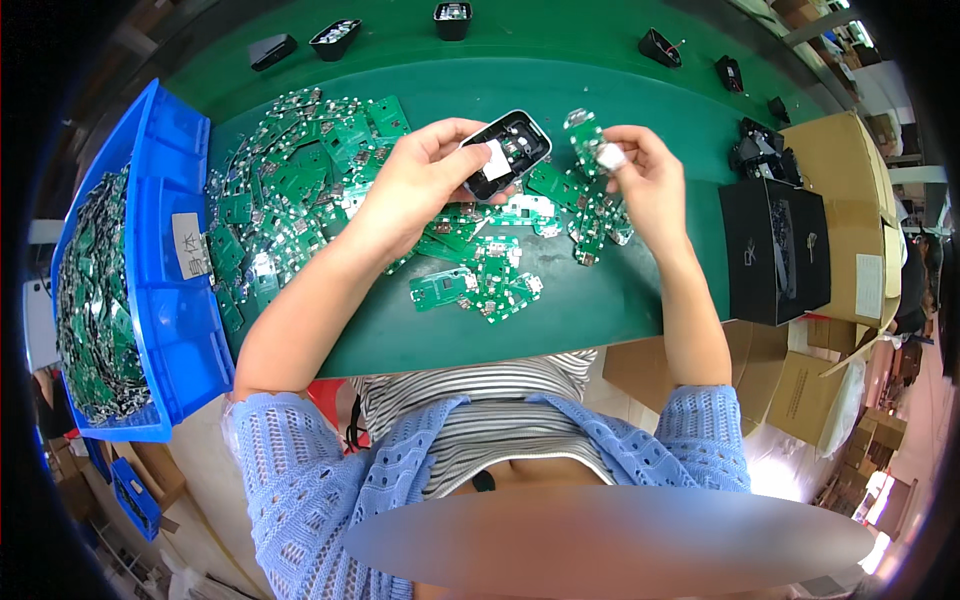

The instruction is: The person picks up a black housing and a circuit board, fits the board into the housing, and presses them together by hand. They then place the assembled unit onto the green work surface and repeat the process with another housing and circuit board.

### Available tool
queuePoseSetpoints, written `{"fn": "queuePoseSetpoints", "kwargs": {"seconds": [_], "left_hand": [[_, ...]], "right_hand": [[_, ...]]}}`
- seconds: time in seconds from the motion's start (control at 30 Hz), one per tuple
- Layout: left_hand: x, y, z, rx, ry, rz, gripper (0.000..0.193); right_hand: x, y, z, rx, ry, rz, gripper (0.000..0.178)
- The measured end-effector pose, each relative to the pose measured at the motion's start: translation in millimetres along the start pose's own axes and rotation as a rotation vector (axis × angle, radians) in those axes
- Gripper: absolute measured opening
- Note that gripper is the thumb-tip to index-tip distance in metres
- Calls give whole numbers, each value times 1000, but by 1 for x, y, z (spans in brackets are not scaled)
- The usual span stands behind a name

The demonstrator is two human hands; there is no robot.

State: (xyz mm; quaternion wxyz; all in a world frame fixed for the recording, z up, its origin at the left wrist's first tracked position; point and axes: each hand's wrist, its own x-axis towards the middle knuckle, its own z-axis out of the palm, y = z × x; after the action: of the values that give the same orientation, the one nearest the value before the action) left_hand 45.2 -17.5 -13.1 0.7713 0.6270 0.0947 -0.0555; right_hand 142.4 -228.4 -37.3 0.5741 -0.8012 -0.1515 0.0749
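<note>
My left hand (425,172) is closed round a black plastic housing (517,138), its open side facing up and its rim pale. A white rectangular piece (496,160) lies inside, with my thumb against it. To the right, my right hand (648,180) pinches a green circuit board (583,137) by a white part (611,157) at its lower end. The board is held up a short way from the housing. Below and between both hands lie several loose green circuit boards (490,275) on the green table mat (600,320).
A large heap of circuit boards (300,170) spreads over the table's left side, beside a blue bin (175,320) full of more boards. Several black housings (453,22) stand along the far edge. At right are a black box (755,250) and cardboard cartons (850,210).
</note>
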Motion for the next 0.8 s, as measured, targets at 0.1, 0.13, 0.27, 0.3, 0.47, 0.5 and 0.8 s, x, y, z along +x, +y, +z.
{"fn": "queuePoseSetpoints", "kwargs": {"seconds": [0.1,0.13,0.27,0.3,0.47,0.5,0.8], "left_hand": [[-7,-2,-3,-85,53,-30,26],[-8,-2,-3,-115,57,-35,25],[-8,-4,1,-190,54,12,25],[-8,-4,1,-189,53,13,25],[-8,-4,1,-152,45,30,22],[-9,-3,1,-141,53,32,21],[-8,-2,-2,-105,9,19,24]], "right_hand": [[-18,-27,12,348,-20,-235,24],[-26,-33,15,389,-68,-319,26],[-42,-51,31,532,-200,-454,33],[-41,-53,34,586,-219,-445,33],[-34,-59,39,580,-271,-384,32],[-33,-58,40,592,-284,-377,32],[-31,-57,41,541,-287,-281,33]]}}
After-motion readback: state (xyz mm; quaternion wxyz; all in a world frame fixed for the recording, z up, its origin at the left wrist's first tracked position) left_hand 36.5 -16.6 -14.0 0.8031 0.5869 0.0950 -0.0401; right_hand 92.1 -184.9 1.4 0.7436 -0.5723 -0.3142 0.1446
